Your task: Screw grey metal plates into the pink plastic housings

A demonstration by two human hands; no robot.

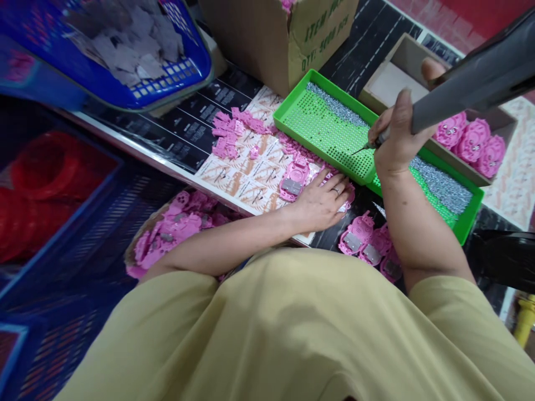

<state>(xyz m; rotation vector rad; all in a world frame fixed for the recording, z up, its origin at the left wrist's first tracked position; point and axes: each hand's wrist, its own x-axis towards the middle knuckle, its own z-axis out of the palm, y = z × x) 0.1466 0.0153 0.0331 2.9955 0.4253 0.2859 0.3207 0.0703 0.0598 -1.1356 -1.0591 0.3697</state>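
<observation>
In my right hand is a grey electric screwdriver, the fingers wrapped round its front end. Its thin bit hovers over a green perforated tray holding small silvery screws. My left hand lies flat with fingers stretched over pink plastic parts on the table, partly covering them. Just left of those fingers sits a pink plastic housing with a metal plate. Several similar pink housings lie between my forearms, near the table edge.
Small pink pieces are piled left of the tray. A cardboard box stands behind, beside a blue basket. At the right, an open box contains round pink assemblies. More pink parts fill a container below the table edge.
</observation>
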